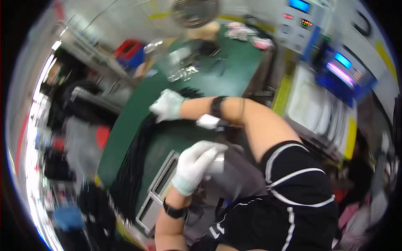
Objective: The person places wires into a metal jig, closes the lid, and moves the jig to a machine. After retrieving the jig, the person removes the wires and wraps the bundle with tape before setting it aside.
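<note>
My right hand [166,105], in a white knit glove, reaches across to the left over a green table. Its fingers are closed at the upper end of a long bundle of thin black cables [133,167], which trails down toward the table's near left. Nearer to my body, my gloved left hand [197,164] is raised with bent fingers pressed together. A small pale patch shows at its fingertips, too blurred to name. Beneath and left of this hand lies a grey metal frame or tray [155,186]. Both wrists carry black bands, and a white device hangs by the right one.
Clear plastic bags [182,67] lie on the far part of the green table [234,73], below a round fan [194,10]. A red and blue bin [130,52] stands beyond its left edge. Machines with lit displays [345,71] and a pale ridged surface [314,104] are at right.
</note>
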`<act>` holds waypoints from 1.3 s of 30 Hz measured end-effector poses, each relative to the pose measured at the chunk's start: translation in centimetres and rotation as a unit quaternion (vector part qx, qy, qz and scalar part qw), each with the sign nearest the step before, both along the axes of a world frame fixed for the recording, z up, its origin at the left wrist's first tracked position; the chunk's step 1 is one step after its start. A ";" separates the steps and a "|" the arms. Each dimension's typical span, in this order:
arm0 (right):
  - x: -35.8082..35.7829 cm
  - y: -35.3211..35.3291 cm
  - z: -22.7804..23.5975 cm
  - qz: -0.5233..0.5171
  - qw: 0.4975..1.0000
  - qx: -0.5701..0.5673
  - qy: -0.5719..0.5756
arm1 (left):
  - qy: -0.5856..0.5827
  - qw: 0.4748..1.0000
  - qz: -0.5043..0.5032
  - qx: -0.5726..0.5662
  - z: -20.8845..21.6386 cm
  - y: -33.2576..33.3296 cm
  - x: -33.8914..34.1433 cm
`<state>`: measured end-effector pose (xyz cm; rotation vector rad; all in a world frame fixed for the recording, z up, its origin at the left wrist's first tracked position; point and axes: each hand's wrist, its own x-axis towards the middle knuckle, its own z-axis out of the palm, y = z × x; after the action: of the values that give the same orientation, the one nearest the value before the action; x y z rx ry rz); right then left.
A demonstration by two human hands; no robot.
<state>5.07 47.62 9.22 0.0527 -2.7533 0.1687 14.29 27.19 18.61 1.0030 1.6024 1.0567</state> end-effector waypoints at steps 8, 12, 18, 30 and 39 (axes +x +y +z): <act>2.2 -7.8 6.3 0.207 0.815 -0.539 -0.047 | -0.045 0.834 0.436 0.335 -6.6 -5.7 -9.5; 1.9 -6.1 6.2 0.178 0.912 -0.369 -0.018 | -0.170 0.806 0.418 0.383 -6.6 -4.5 -11.3; -5.8 4.8 1.4 -0.036 0.995 -0.089 -0.002 | -0.207 0.793 0.417 0.393 -6.9 -7.0 -10.6; -3.3 -0.3 1.2 0.029 0.984 0.063 -0.166 | -0.537 0.688 0.342 0.348 -11.6 -16.6 -8.7; 8.7 -14.4 25.7 0.173 0.983 0.047 -0.039 | -0.562 0.523 0.318 0.556 -7.6 -18.9 -13.2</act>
<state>13.76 33.19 34.88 0.5615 -2.8071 0.1356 1.12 8.27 11.03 0.0660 -0.0833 2.6377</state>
